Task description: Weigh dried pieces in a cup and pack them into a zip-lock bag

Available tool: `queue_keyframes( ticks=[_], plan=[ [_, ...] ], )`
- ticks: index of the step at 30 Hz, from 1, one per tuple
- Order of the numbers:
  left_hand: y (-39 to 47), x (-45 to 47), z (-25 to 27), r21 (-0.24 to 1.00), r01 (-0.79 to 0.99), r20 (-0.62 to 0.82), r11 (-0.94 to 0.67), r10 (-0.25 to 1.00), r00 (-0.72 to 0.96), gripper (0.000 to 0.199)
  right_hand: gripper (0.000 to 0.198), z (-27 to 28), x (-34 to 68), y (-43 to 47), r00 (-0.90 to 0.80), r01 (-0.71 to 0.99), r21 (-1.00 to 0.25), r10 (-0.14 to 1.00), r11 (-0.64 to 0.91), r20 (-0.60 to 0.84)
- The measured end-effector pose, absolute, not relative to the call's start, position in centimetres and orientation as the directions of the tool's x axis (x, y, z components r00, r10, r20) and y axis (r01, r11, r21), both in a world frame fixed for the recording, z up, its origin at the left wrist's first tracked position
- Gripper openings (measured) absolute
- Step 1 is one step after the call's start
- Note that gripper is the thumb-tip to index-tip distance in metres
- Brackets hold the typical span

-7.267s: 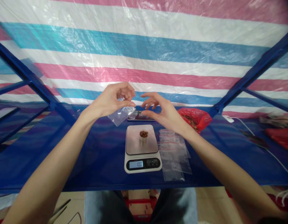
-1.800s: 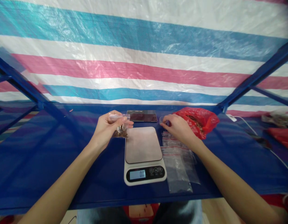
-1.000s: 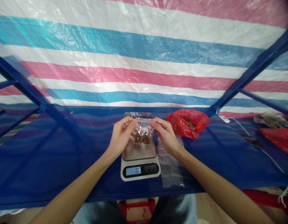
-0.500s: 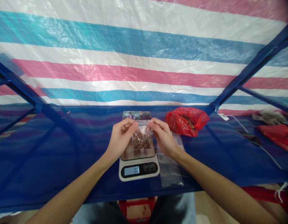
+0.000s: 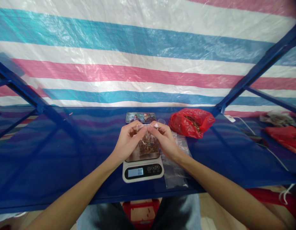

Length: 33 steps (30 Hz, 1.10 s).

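A small clear zip bag (image 5: 148, 146) with brown dried bits in it is held above the kitchen scale (image 5: 143, 172). My left hand (image 5: 131, 138) pinches the bag's top edge between thumb and fingers. Close beside it, my right hand (image 5: 165, 137) pinches the same edge, the two thumbs nearly meeting. The scale's display reads 0.0. Right of the scale lie flat clear plastic bags (image 5: 175, 174), partly under my right wrist.
An open red plastic bag (image 5: 191, 123) of brown bits sits to the right. Behind the scale lie a phone (image 5: 140, 117) and a small clear round lid-like piece (image 5: 161, 121). Blue frame bars (image 5: 248, 76) slant at both sides. A red container (image 5: 141, 212) is below the table edge.
Both thumbs have moved inward along the zip bag's top edge, closer together. The view has shifted slightly, and more of the phone shows.
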<state>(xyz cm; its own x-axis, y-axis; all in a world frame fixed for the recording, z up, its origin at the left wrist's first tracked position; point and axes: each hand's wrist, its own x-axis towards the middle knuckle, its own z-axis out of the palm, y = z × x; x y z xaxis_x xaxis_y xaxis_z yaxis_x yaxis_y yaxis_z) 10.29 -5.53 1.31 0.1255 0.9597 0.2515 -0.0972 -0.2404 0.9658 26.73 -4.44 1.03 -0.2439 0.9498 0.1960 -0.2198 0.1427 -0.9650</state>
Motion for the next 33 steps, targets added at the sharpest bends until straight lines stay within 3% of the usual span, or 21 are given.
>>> queue_keyframes(
  ticks=[9,17,22,28,33],
  plan=[
    [-5.2,9.8,1.2,0.951,-0.108,0.307,-0.290,0.930,0.202,0.034,0.038,1.5,27.2,-4.2,-0.333,-0.270,-0.956,0.920,0.116,0.206],
    [-4.6,9.8,1.1,0.915,-0.142,0.384,-0.378,0.923,0.020,0.025,0.034,2.4,28.8,-2.6,-0.351,-0.168,-0.958,0.894,0.232,0.278],
    [-4.4,9.6,1.1,0.899,-0.052,0.429,-0.434,0.899,-0.081,0.028,0.032,1.9,28.7,-2.5,-0.284,-0.145,-0.947,0.905,0.287,0.318],
    [-5.1,9.5,1.5,0.860,0.146,0.486,-0.489,0.872,0.054,0.022,0.040,1.8,28.1,-3.1,-0.315,-0.105,-0.941,0.886,0.323,0.340],
    [-5.1,9.6,1.8,0.893,0.056,0.444,-0.447,0.894,0.061,0.023,0.039,3.2,29.0,-3.2,-0.440,0.026,-0.893,0.807,0.450,0.394]
  ],
)
